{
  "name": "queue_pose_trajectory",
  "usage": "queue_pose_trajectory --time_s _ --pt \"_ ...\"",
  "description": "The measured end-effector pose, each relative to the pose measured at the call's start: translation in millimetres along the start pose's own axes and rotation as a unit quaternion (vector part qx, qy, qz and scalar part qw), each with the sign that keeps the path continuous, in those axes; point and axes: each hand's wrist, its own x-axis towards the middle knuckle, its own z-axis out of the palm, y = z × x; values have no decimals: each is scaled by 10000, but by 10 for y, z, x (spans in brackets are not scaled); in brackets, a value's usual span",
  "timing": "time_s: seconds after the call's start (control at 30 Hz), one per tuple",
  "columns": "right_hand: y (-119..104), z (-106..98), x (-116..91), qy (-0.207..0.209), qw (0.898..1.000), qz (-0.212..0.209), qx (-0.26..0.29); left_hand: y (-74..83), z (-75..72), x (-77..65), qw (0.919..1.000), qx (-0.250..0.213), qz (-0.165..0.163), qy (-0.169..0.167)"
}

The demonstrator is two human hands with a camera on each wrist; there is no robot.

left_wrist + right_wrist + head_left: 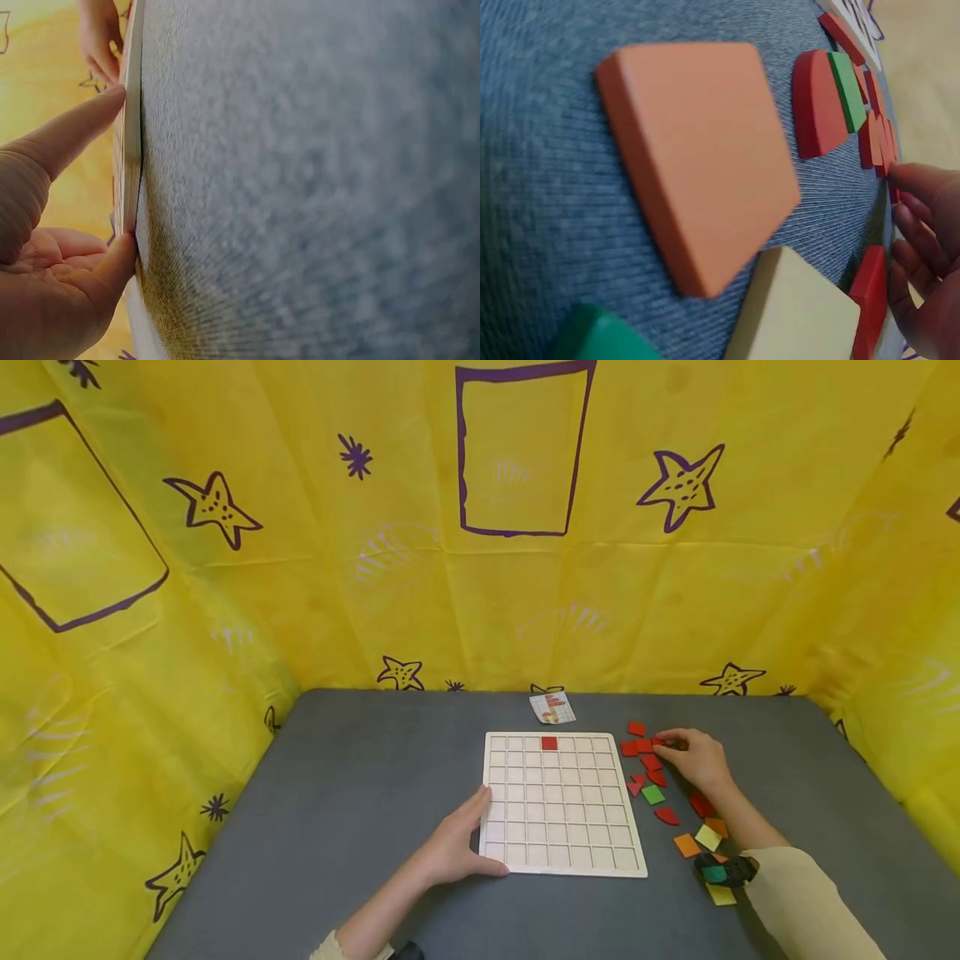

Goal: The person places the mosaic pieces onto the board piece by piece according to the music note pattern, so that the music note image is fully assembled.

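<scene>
A white square grid board point(562, 802) lies on the table, with one red square tile point(549, 743) in its top row. My left hand point(453, 843) touches the board's lower left corner, the thumb at the near edge and straight fingers along the left edge. At the board's right, my right hand point(697, 758) pinches a small red tile point(657, 741) at the fingertips; its shape is mostly hidden. Close to those fingers lie several red tiles point(644, 746), some square and some curved. A green square tile point(653, 794) lies just nearer.
Orange tiles point(686, 845) and pale yellow tiles point(708, 837) lie by the right forearm, which partly covers some. A small card point(552, 707) with a coloured grid pattern lies behind the board. Yellow patterned cloth point(495, 610) hangs around the grey table point(360, 777).
</scene>
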Motion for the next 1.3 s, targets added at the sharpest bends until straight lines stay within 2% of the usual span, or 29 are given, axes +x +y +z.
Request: queue_pose_trajectory --time_s 0.2,0.37,0.5,0.7,0.97,1.3 --pt "-33 14 -11 336 9994 34 80 -6 -27 12 10000 20 13 -56" --pt "-193 59 -42 487 9964 359 602 -14 -21 47 9996 144 56 -255" --pt "-405 174 -34 332 9934 345 1044 -13 -16 67 9993 195 -8 -326" --pt "-755 416 7 -77 9907 -99 1356 -5 -21 66 9992 205 -93 -329" --pt "-913 674 125 -282 9927 -570 1021 5 -16 44 9990 199 -78 -404" --pt "-992 721 147 -386 9933 -718 821 20 -42 30 9989 210 -70 -415"
